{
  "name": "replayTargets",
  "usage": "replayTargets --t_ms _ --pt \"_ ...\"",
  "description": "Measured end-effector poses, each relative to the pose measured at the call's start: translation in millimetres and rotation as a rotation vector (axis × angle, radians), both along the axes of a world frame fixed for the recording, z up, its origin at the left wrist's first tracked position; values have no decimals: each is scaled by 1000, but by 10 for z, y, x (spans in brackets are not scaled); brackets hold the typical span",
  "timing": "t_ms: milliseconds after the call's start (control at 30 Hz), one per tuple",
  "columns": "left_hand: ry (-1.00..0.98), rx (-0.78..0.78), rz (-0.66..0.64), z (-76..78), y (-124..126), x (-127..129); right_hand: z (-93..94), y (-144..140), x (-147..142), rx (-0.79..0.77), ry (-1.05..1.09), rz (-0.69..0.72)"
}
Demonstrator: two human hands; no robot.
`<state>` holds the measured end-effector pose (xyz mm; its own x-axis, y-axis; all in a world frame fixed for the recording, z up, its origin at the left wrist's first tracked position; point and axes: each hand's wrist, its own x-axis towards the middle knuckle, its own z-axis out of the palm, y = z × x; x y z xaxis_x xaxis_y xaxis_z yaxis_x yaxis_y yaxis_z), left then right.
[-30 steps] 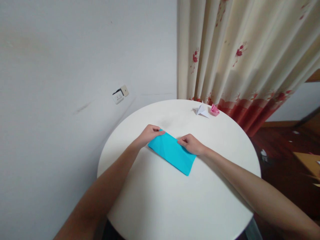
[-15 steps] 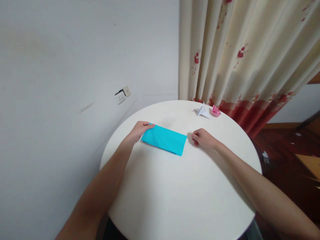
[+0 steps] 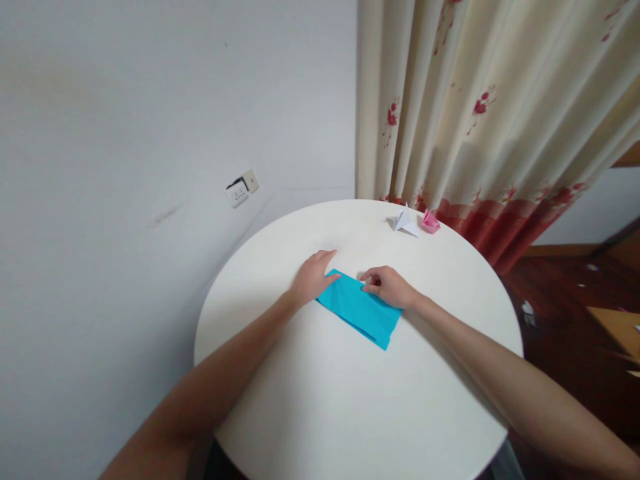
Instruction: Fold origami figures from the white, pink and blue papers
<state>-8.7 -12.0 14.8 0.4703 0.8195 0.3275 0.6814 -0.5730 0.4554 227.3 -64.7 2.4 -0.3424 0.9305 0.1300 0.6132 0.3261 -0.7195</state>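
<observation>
Two hands: both on the folded blue paper (image 3: 361,309)
Left hand (image 3: 314,275): flat, fingers spread, pressing its left end
Right hand (image 3: 386,285): grip pinched on its upper edge
Paper: mid-desk (image 3: 350,400), slanted
Far edge: white origami (image 3: 405,221), pink origami (image 3: 430,221)

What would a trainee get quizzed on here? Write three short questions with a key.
1. True or false: the left hand lies flat on the blue paper's far-left end.
2. What do the right hand's fingers pinch?
3. Which sits nearer the curtain: A) white paper figure, B) pink paper figure?

Key: 1 true; 2 the blue paper's upper edge; 3 B.
</observation>
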Motion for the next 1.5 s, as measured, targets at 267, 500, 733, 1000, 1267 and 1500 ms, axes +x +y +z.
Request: replayTargets --t_ms 267,500,733,1000,1267,1500 --pt "428 73 -315 -178 -449 294 189 -101 -59 136 -492 -93" --pt "517 82 -259 -201 -458 300 115 -363 -453 329 -589 -221" --pt "502 90 -227 -268 -449 306 -192 -435 -564 218 -540 -171" --pt "474 53 -70 -304 -333 198 -229 -406 -282 242 -597 -90" --pt "450 7 37 -289 -136 84 -220 -506 -56 237 -625 -87" --pt "447 -60 114 -278 91 -99 -181 -574 42 245 -621 -83"
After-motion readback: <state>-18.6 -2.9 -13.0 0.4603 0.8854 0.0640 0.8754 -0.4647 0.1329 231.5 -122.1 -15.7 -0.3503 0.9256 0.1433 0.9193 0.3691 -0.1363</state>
